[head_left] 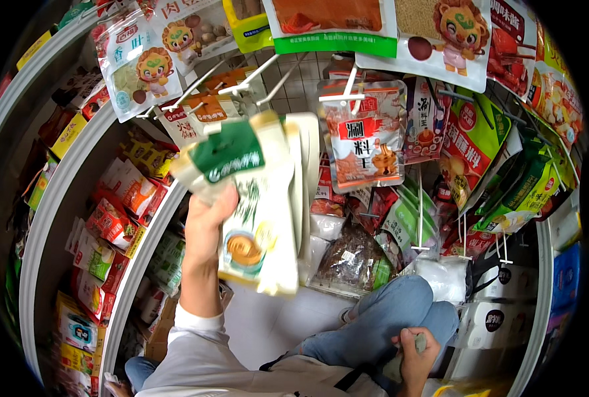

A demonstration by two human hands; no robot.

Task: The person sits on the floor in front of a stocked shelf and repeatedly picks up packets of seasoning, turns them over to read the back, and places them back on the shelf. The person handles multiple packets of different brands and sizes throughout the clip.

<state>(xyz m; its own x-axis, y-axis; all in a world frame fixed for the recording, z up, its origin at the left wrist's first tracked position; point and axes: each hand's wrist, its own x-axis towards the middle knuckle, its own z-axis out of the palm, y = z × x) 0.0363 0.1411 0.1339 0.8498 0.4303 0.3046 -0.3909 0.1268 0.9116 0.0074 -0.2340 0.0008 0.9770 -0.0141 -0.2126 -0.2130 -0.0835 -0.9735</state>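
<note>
My left hand [205,228] is raised in front of the hooks and closed on a flat cream sauce pouch [258,221] with a green label and a bowl of brown paste pictured on it. The thumb lies across its front. Directly behind it are more pale pouches [305,178]; whether they hang or are in the hand I cannot tell. Low on the right, beside my bent knee, my right hand [417,357] is curled round something small and greyish green, mostly hidden by the fingers.
Seasoning pouches hang on white metal hooks [241,86], among them a red and white pouch [366,135] and green packets [519,185]. Curved shelves [145,248] of packets rise at the left. A bag of dark dried goods [350,258] stands low ahead, with white paper packs [506,324] at the right.
</note>
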